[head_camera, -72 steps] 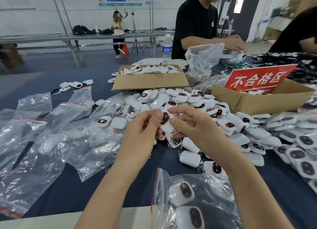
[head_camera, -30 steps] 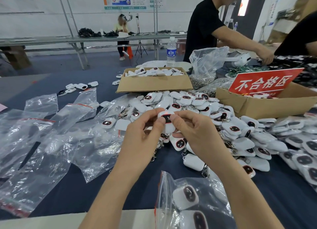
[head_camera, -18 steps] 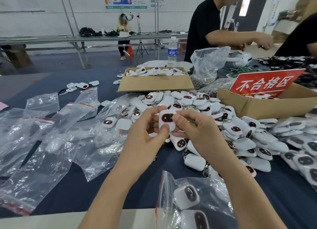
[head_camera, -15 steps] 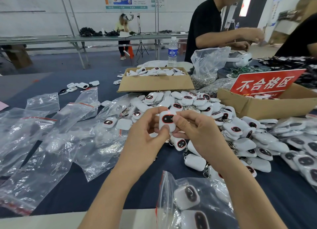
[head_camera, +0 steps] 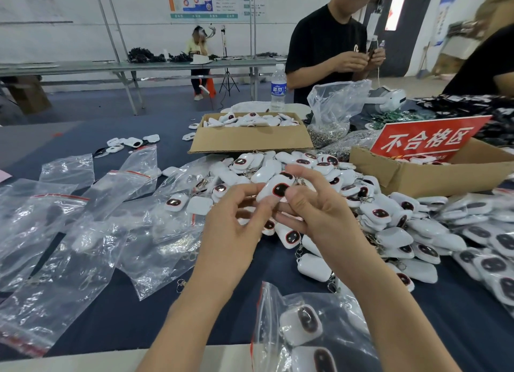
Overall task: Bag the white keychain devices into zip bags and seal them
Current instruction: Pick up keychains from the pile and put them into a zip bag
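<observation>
White keychain device (head_camera: 274,189) seems pinched between left hand (head_camera: 236,224) and right hand (head_camera: 317,215).

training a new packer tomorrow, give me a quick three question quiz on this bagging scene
1. True or false: the white device held up is already bagged.
2. How many hands grip it? A one, B both, C neither.
3. Fill in: the red sign stands in a ___ box.
Key: 1 false; 2 B, left hand and right hand both pinch it; 3 cardboard.
</observation>
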A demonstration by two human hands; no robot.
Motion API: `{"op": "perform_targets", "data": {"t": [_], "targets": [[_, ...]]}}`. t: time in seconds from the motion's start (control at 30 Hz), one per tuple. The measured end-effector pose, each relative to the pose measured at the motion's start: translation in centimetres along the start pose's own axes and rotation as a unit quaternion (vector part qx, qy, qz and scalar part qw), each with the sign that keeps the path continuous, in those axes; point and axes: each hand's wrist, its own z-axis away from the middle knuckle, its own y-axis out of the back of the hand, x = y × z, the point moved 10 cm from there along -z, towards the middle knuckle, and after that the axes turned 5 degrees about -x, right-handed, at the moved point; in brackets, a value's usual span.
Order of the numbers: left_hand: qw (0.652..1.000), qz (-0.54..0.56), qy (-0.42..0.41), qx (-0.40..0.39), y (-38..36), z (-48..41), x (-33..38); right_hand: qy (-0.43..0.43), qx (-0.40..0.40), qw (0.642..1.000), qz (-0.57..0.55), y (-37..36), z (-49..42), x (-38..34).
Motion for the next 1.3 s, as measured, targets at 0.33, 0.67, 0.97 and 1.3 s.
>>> {"op": "perform_targets", "data": {"t": [0.33, 0.67, 0.97, 1.3], "targets": [[0.958, -0.244, -0.150, 0.033, 0.8, 0.7, 3.2, 0.050, -0.025, 0.998, 0.033, -0.9, 0.1, -1.1], [0.955, -0.269, -0.122, -0.023, -0.4, 0.2, 2.4, 0.078, 0.080, 0.980, 0.167, -0.2, 0.1, -2.2], [0.995, -0.083, -0.055, -0.030, 0.3, -0.1, 0.9, 0.095, 0.057, 0.959, 0.261, -0.7, 0.6, -2.7], [0.997, 0.043, 0.010, -0.057, -0.3, 0.1, 0.4, 0.152, 0.101, 0.938, 0.295, -0.1, 1.1, -3.7]]}}
